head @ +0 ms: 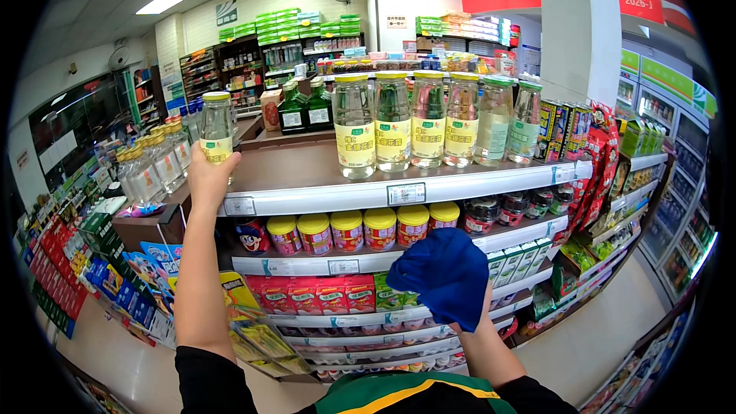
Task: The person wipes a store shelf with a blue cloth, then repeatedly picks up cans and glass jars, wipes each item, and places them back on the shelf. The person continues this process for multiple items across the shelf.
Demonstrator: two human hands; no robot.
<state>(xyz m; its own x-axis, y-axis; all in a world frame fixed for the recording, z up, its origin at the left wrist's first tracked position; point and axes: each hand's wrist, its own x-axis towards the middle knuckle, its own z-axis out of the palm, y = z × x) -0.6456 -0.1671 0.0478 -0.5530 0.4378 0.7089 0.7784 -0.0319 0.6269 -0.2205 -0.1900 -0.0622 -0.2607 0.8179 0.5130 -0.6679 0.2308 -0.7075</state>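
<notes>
My left hand (211,175) grips the lower part of a glass bottle (217,121) with a yellow cap and yellow label, upright at the left end of the brown top shelf (282,164). In my right hand (480,313), mostly hidden beneath it, is a bunched dark blue cloth (443,276), held in front of the lower shelves. Several like bottles (355,126) with yellow caps stand in a row on the right half of the top shelf. Beside them are glass bottles with green caps (493,121).
Dark green bottles (291,108) stand behind the top shelf. Clear bottles (152,169) crowd the left side. Below are yellow-lidded tins (347,230) and red drink cartons (310,294). Red packets (595,169) hang at the right end, near a pillar (575,29); glass-door coolers (673,161) line the far right.
</notes>
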